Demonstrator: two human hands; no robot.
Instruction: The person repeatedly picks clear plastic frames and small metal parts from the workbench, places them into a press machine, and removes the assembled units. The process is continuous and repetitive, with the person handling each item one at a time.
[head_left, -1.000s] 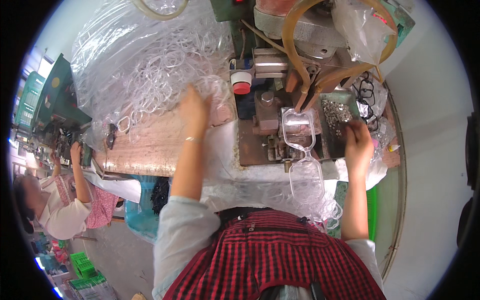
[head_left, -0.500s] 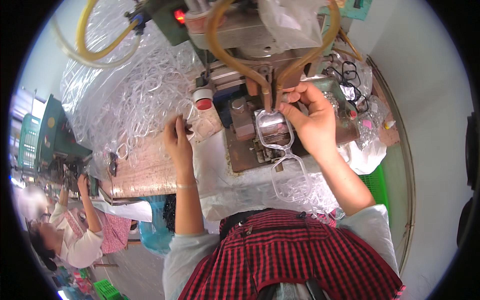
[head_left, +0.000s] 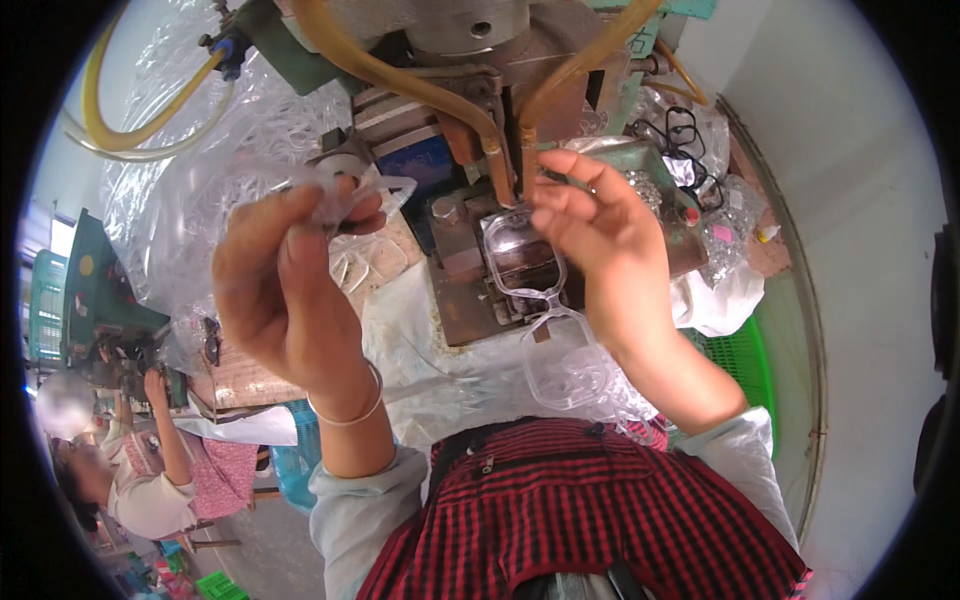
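The left hand (head_left: pixel 285 290) is raised, its fingers (head_left: pixel 335 205) pinched on a clear plastic eyeglass frame (head_left: pixel 365 190) — held above the bench (head_left: pixel 400 330). The right hand (head_left: pixel 605 240) hangs loosely open, grasping nothing, beside a second clear plastic frame (head_left: pixel 530 290) — lying on the metal press fixture (head_left: pixel 470 300) under amber hoses (head_left: pixel 400 75).

Yellow hoses (head_left: pixel 470 110) overhang press bed (head_left: pixel 500 270); front open.
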